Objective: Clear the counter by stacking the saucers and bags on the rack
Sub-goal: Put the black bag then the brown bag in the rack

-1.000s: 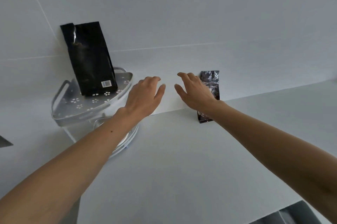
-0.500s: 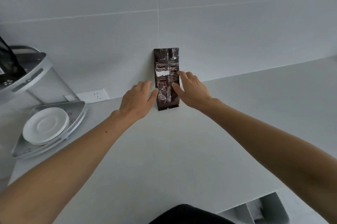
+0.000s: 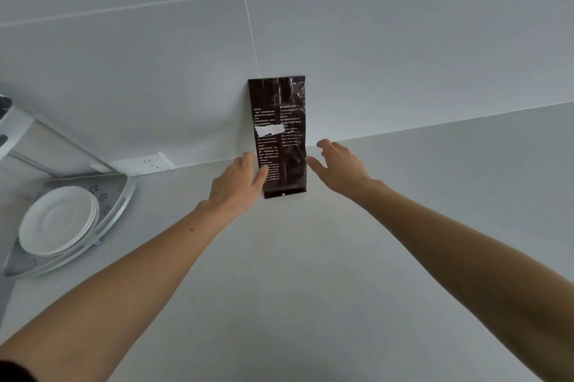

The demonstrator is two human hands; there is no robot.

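The tall dark brown foil bag with small white print (image 3: 281, 136) stands upright at the back edge of the pale grey counter (image 3: 310, 288), leaning against the white tiled wall (image 3: 372, 40); its flat folded base rests on the counter surface. The left hand (image 3: 237, 184) is spread open at the bag's lower left side, the thumb appearing to touch the foil; the right hand (image 3: 340, 165) is open wide just beside the lower right edge, and I cannot tell whether it touches yet; neither hand holds anything.

The bag looks light for its height; its glossy skin is probably slick and crinkly, soft enough to dent under a squeeze, yet stiffened by the side seams and the folded base; a hold low on both sides, palms pressing the narrow flanks, seems safest, since a pinch at the flat sealed top could let it swing or slip.

Counted: one bag on the counter; one stack of round white ceramic saucers (image 3: 57, 220), two or three by their rims, lying on the lower tier of the grey perforated metal corner rack (image 3: 121, 192) at the counter's left edge; a white wall socket (image 3: 144, 162) sits by the rack; the rack's upper tier is mostly out of view.
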